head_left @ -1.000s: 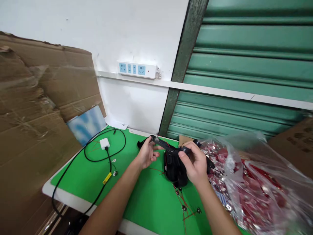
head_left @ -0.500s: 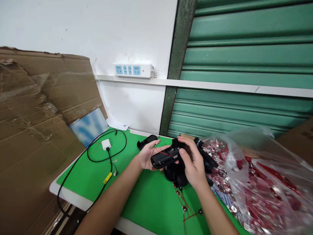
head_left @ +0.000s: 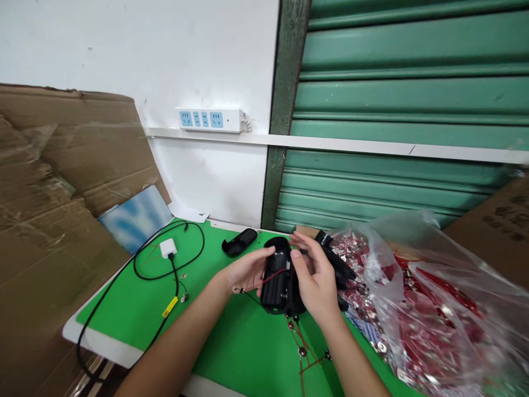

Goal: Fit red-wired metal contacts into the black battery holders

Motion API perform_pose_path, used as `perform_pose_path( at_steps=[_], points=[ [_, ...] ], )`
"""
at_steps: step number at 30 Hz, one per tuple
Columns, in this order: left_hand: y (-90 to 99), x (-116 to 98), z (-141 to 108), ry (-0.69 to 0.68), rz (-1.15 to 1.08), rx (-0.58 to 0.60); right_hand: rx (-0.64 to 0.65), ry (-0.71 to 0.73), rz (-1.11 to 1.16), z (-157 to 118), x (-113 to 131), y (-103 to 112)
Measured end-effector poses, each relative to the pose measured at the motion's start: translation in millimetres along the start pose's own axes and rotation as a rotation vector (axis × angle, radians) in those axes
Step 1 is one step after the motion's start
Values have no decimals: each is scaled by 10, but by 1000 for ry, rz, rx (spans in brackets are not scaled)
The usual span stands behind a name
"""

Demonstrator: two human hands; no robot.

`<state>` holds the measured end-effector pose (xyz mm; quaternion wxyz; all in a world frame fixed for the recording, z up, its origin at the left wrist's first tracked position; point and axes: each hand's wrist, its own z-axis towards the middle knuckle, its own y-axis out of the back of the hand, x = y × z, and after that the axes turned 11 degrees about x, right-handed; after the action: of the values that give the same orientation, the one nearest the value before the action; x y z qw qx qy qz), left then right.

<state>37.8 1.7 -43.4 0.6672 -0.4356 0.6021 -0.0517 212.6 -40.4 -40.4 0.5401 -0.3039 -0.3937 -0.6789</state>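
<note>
A black plastic battery case (head_left: 274, 281) with a red and a black wire is held over the table between my hands. It stands nearly lengthwise, open hollow facing me, with a spring near its lower end. My left hand (head_left: 248, 269) grips its left side, thumb along the upper edge. On the other side, my right hand (head_left: 316, 278) is closed at the case's right edge, thumb near the top; its far fingers are partly hidden. The wires' loose ends hang across my left hand. Behind and below the case lie more black plastic parts (head_left: 295, 298), partly covered.
A black shell (head_left: 240, 242) lies further back on the green tabletop (head_left: 235, 342). Wired metal contacts (head_left: 302, 352) rest in front. To the right is a plastic bag (head_left: 433, 309) of red-wired pieces. A black cable (head_left: 136, 256) with a white adapter (head_left: 167, 247) loops left, beside cardboard (head_left: 70, 220).
The battery case has turned from lying sideways to nearly lengthwise, and its wires have swung left over my left hand. The view has shifted slightly right.
</note>
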Motion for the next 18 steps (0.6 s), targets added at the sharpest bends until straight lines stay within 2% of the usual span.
perform_pose_path(
  at_steps=[3,5,10,12,15,18],
  points=[
    [-54,28,27,-147,56,-229,-152,-46,3,20,-35,22],
    [-88,12,38,-259,16,-315,-169,-98,31,32,-45,42],
    [-196,-41,18,-435,-122,-320,-9,-218,193,35,-24,16],
    [-231,-52,1,-463,-144,-295,34,-236,260,35,-17,-3],
    [-226,-78,-33,-412,-152,-244,10,-255,311,47,-21,19],
    [-160,-104,-69,-297,-125,-231,-30,-266,344,64,-34,84]
  ],
)
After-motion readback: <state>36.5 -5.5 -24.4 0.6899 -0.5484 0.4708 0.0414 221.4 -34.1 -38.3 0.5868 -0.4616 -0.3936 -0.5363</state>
